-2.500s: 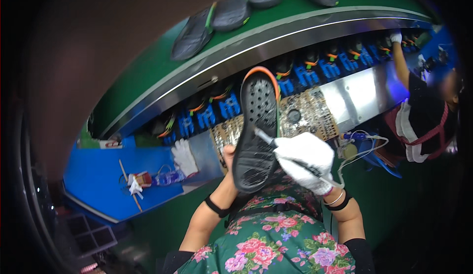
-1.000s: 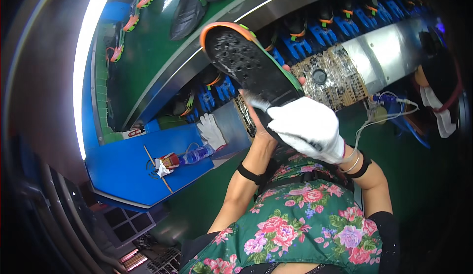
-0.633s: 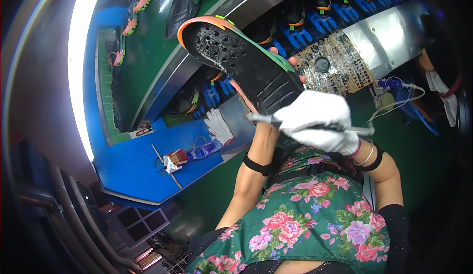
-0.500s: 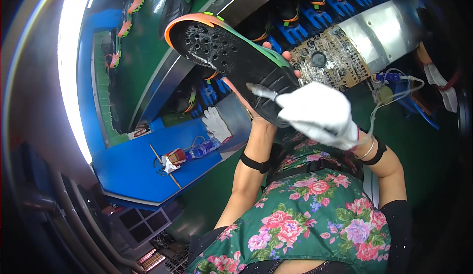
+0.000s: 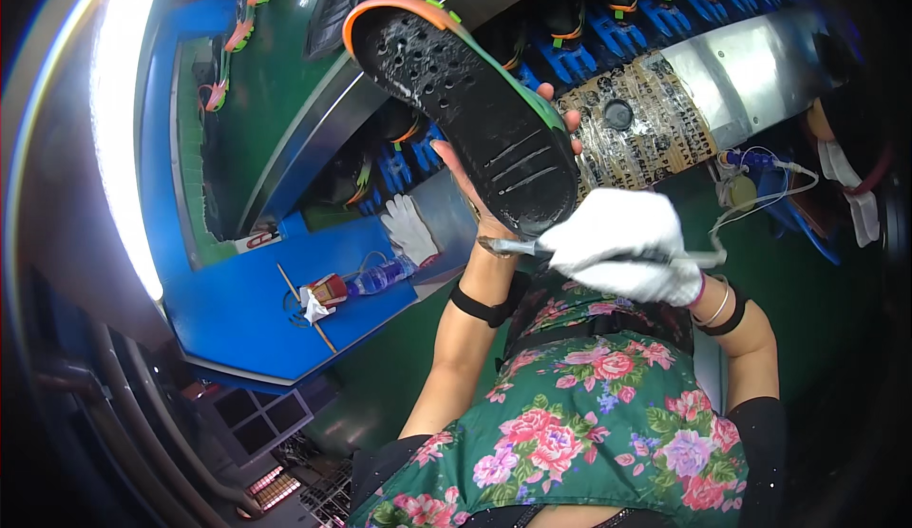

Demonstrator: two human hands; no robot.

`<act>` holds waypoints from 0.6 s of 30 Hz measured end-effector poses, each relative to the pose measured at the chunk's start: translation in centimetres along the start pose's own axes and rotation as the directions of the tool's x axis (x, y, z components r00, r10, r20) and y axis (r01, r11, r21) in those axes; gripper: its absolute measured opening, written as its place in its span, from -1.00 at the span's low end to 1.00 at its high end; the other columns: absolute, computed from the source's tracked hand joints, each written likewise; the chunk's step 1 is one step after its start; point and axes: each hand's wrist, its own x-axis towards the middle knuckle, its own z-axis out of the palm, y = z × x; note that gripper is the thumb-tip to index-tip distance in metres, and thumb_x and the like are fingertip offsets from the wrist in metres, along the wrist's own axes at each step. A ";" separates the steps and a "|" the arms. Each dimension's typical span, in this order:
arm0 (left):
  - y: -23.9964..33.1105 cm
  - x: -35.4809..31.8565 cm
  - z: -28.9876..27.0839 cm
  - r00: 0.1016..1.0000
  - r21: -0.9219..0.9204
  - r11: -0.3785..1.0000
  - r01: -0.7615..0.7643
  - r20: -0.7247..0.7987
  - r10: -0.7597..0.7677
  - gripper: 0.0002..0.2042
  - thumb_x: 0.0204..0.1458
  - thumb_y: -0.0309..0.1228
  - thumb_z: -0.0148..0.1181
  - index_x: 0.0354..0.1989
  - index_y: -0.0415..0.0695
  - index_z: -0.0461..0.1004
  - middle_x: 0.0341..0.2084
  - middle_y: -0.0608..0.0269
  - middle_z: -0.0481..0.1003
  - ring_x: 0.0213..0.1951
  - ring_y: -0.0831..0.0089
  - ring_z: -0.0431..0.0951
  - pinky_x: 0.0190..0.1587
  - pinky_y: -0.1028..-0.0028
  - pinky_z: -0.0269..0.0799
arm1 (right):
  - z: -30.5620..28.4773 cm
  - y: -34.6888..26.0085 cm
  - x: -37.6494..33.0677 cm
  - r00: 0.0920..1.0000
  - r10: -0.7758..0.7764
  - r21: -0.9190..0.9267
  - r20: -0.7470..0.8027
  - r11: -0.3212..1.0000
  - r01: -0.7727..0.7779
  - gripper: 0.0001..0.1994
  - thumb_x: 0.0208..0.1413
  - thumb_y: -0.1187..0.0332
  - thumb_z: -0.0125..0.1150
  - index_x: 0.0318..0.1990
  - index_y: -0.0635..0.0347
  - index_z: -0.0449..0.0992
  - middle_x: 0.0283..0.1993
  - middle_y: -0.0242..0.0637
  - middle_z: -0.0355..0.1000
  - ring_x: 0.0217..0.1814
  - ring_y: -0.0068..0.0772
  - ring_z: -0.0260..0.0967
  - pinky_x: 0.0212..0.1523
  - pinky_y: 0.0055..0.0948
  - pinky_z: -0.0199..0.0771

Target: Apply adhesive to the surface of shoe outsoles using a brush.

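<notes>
1. Counting one shoe sole [image 5: 513, 134], black, orange-rimmed at the far end, green along the right edge; raised and slanting ahead of the apron [image 5: 589, 414], with many small holes, wet-looking streaks near them, and three pale lines toward the near end.
2. Holding it in one bare left hand [image 5: 462, 179]: grip closed about the edges, thumb along the left, three fingertips [image 5: 572, 121] showing at the right.
3. Holding one brush [image 5: 513, 247] in one white-gloved right hand [image 5: 622, 243], grip closed on the handle; bristles pointing left, just below the near end, in front of the left wrist. Unable to tell whether touching either.
4. Wearing two black bands [image 5: 480, 308], one per forearm, plus one bracelet [image 5: 712, 302] at the right wrist.
5. Seeing leftward, at one blue counter [image 5: 237, 329]: one loose white glove [image 5: 408, 231], one bottle [image 5: 377, 277], one red container [image 5: 330, 290], one crumpled white piece [image 5: 313, 308], one thin stick [image 5: 327, 336].
6. Seeing beyond: one cardboard panel [image 5: 665, 134] bearing one dark disc [image 5: 618, 114], and at least four orange loops [image 5: 622, 7] above blue holders [image 5: 617, 39].
</notes>
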 end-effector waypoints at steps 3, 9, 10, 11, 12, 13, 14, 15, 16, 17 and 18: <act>0.9 -0.9 -0.4 0.990 0.047 0.989 0.143 -0.019 -0.142 0.09 0.04 0.50 0.00 0.54 -0.11 -0.03 0.39 -0.21 0.18 0.22 -0.34 0.40 0.13 -0.19 0.53 | -0.5 0.8 0.7 0.990 -0.053 -0.057 -0.133 0.997 0.046 -0.85 -0.06 0.50 0.48 -0.29 0.10 0.73 -0.18 -0.21 0.68 -0.18 -0.21 0.65 -0.17 -0.36 0.62; 2.5 -0.1 -0.3 0.990 0.120 0.983 0.139 -0.003 -0.139 0.11 0.06 0.54 -0.14 0.52 -0.22 0.02 0.37 -0.28 0.20 0.15 -0.28 0.47 0.09 -0.11 0.59 | 0.0 0.2 0.6 0.994 -0.074 -0.051 0.083 0.996 0.079 -0.84 -0.03 0.49 0.47 -0.25 0.06 0.74 -0.18 -0.25 0.69 -0.17 -0.21 0.65 -0.17 -0.38 0.62; 2.9 0.0 -0.4 0.985 0.134 0.975 0.175 -0.017 -0.174 0.11 0.06 0.54 -0.14 0.52 -0.22 0.03 0.36 -0.29 0.21 0.13 -0.28 0.49 0.09 -0.12 0.59 | -0.2 0.1 1.1 0.993 0.037 0.131 0.111 0.990 -0.052 -0.85 -0.02 0.49 0.47 -0.26 0.06 0.74 -0.20 -0.25 0.69 -0.17 -0.22 0.65 -0.17 -0.39 0.62; 3.2 0.1 -0.6 0.976 0.106 0.971 0.212 0.025 -0.216 0.08 0.08 0.51 -0.12 0.53 -0.20 0.02 0.36 -0.34 0.20 0.18 -0.32 0.46 0.12 -0.13 0.57 | 0.0 1.4 1.0 0.998 -0.019 0.264 0.067 0.964 0.000 -0.86 -0.04 0.49 0.48 -0.29 0.07 0.74 -0.25 -0.24 0.69 -0.18 -0.24 0.66 -0.17 -0.38 0.62; 3.6 0.1 -0.6 0.979 0.099 0.975 0.199 0.016 -0.202 0.08 0.08 0.51 -0.12 0.53 -0.20 0.02 0.36 -0.34 0.20 0.18 -0.32 0.46 0.12 -0.13 0.57 | -0.6 1.1 1.3 0.996 -0.067 0.192 0.067 0.980 0.053 -0.80 -0.03 0.49 0.47 -0.20 0.13 0.74 -0.17 -0.24 0.69 -0.16 -0.23 0.65 -0.12 -0.32 0.63; 4.1 0.4 -0.5 0.960 0.075 0.957 0.279 0.012 -0.280 0.11 0.04 0.51 -0.05 0.52 -0.21 0.02 0.36 -0.39 0.18 0.17 -0.33 0.46 0.16 -0.14 0.52 | -0.7 1.3 1.4 0.991 -0.110 0.001 0.070 0.994 0.110 -0.77 -0.02 0.50 0.44 -0.15 0.13 0.73 -0.13 -0.23 0.68 -0.16 -0.22 0.64 -0.12 -0.31 0.63; 4.5 0.6 -0.5 0.934 0.051 0.933 0.357 0.011 -0.358 0.13 0.01 0.51 0.02 0.52 -0.22 0.02 0.36 -0.43 0.16 0.16 -0.34 0.45 0.19 -0.15 0.47 | -0.7 1.3 1.4 0.985 -0.155 -0.189 0.081 0.968 0.168 -0.74 -0.01 0.50 0.42 -0.11 0.14 0.71 -0.08 -0.22 0.67 -0.15 -0.21 0.63 -0.12 -0.30 0.63; 4.7 0.8 -0.8 0.933 0.061 0.931 0.360 0.004 -0.361 0.12 0.03 0.47 0.05 0.52 -0.26 0.01 0.34 -0.52 0.14 0.16 -0.38 0.45 0.22 -0.15 0.46 | -0.2 1.3 0.8 0.971 -0.170 -0.280 0.165 0.936 0.212 -0.67 0.01 0.51 0.38 -0.02 0.12 0.68 -0.01 -0.22 0.65 -0.14 -0.20 0.62 -0.16 -0.30 0.63; 4.9 0.6 -0.9 0.936 0.059 0.935 0.350 0.003 -0.351 0.12 0.03 0.47 0.05 0.52 -0.26 0.01 0.34 -0.52 0.14 0.16 -0.38 0.45 0.22 -0.15 0.46 | -0.2 1.6 0.6 0.937 -0.231 -0.281 0.263 0.911 0.303 -0.65 0.02 0.50 0.37 0.02 0.10 0.67 0.00 -0.22 0.64 -0.12 -0.21 0.61 -0.20 -0.32 0.63; 5.1 0.5 -1.0 0.931 0.080 0.928 0.364 -0.055 -0.360 0.12 0.03 0.46 0.05 0.52 -0.26 0.01 0.34 -0.52 0.15 0.17 -0.39 0.45 0.22 -0.15 0.46 | -0.1 1.3 0.4 0.943 -0.223 -0.223 0.246 0.934 0.279 -0.66 0.01 0.49 0.39 0.00 0.09 0.67 -0.01 -0.22 0.65 -0.14 -0.21 0.61 -0.21 -0.32 0.63; 5.3 0.4 -1.2 0.923 0.099 0.920 0.380 -0.113 -0.369 0.11 0.03 0.45 0.06 0.52 -0.25 0.01 0.34 -0.53 0.15 0.17 -0.40 0.45 0.23 -0.15 0.45 | 0.1 0.9 0.5 0.950 -0.213 -0.164 0.229 0.953 0.253 -0.67 0.00 0.48 0.40 -0.01 0.09 0.68 -0.02 -0.23 0.65 -0.15 -0.21 0.61 -0.22 -0.32 0.63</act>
